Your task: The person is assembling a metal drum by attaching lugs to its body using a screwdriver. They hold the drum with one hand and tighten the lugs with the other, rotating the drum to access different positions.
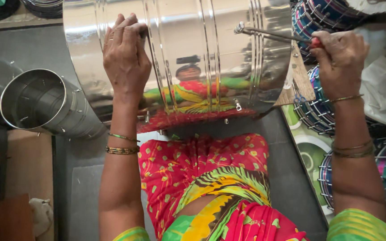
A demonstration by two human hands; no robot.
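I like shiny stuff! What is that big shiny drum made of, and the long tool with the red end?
The big drum shell looks like polished sheet metal, maybe steel: it mirrors the person's bright clothes. The left hand rests on it. The tool in the right hand has a thin grey shaft, likely metal. Its red handle looks like plastic, though mostly hidden.

— What colour is the drum shell point(193, 49)?
— Mirror-bright silver.
— And the cloth point(211, 178)?
— Red with yellow-green dots (plus green and yellow stripes). The finished drums point(322, 18) show blue-pink lacing.
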